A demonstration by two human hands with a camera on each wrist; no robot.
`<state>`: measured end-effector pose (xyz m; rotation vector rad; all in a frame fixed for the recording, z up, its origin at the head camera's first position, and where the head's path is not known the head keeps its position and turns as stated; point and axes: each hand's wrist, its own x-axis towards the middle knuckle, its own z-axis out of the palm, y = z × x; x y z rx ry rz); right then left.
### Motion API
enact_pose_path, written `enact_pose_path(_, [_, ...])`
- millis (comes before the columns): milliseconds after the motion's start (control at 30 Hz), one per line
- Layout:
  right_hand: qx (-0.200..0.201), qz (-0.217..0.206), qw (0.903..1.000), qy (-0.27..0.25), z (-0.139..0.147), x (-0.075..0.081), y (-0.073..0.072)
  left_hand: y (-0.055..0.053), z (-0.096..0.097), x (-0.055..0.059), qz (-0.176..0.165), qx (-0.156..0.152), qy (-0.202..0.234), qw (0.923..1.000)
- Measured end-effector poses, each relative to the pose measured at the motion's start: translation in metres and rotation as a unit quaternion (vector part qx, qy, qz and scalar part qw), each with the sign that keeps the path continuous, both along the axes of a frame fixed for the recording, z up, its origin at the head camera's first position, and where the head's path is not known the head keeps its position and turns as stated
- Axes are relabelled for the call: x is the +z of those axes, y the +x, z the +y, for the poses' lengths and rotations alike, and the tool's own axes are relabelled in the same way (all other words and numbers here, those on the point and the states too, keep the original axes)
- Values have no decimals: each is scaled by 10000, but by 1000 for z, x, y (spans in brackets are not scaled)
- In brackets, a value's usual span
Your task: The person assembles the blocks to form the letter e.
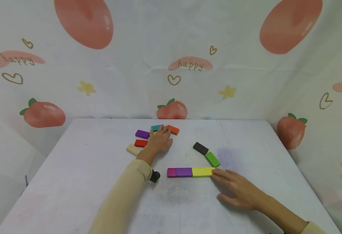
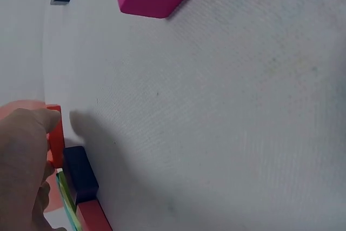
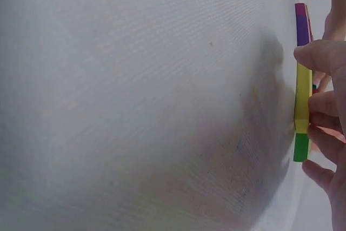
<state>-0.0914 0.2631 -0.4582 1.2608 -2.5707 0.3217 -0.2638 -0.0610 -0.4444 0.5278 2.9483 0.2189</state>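
Note:
In the head view my left hand (image 1: 159,142) reaches to the far group of blocks, fingers extended over a yellow-green block. Its fingertips lie close to a teal block (image 1: 157,127) and an orange block (image 1: 173,130). My right hand (image 1: 241,189) rests with fairly straight fingers, fingertips at the right end of a yellow block (image 1: 203,172). That block lies in a straight row with a purple block (image 1: 184,172) and a magenta block (image 1: 171,172). At the row's right end a green block (image 1: 212,159) angles away, a dark brown block (image 1: 200,148) beyond it.
Left of the far group lie a purple block (image 1: 142,134), a red block (image 1: 141,143) and a beige block (image 1: 134,149). A black wrist device (image 1: 155,176) shows by the left sleeve. A patterned cloth (image 1: 135,87) hangs behind the white table (image 1: 80,169).

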Motion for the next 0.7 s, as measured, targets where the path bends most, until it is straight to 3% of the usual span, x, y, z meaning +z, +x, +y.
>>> enact_pose_path(200, [-59,-17,10000,54,0,0,0,8,5,5,187,-191,-96,9996])
enact_pose_path(333, [-93,15,9999,36,0,0,0,11,7,6,129,-241,-107,9996])
enact_pose_path(700, [17,115,9999,-91,0,-1,-1,16,1,3,230,-538,-154,9982])
